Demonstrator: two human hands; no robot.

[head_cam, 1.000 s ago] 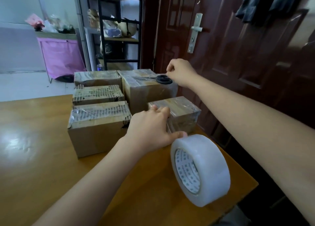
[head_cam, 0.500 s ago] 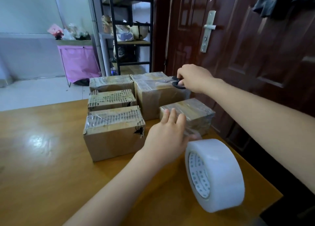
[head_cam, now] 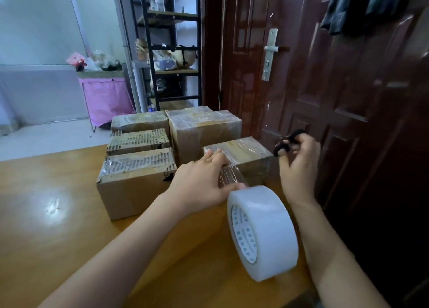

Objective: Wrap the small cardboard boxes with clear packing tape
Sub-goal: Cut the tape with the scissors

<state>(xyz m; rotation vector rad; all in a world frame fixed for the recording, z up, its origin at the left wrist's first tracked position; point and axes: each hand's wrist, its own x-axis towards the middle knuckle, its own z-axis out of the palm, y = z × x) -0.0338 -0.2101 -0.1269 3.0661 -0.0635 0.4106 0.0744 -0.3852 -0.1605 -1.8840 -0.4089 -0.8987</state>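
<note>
Your left hand (head_cam: 199, 187) is lying flat-fingered on the small box (head_cam: 246, 154) on the worktop (head_cam: 58, 226); your right hand (head_cam: 299, 166), its grip curled, is holding black scissors (head_cam: 287, 142) beside it, the tape roll (head_cam: 262, 233) standing just in front.

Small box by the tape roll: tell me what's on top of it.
Clear tape film and the left hand's fingers lie on the small box; the surface beneath them is hidden.

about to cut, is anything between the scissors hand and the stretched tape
Nothing visible. The right hand holds the scissors beside the small box; the tape strip from the roll lies open past the left hand.
</note>
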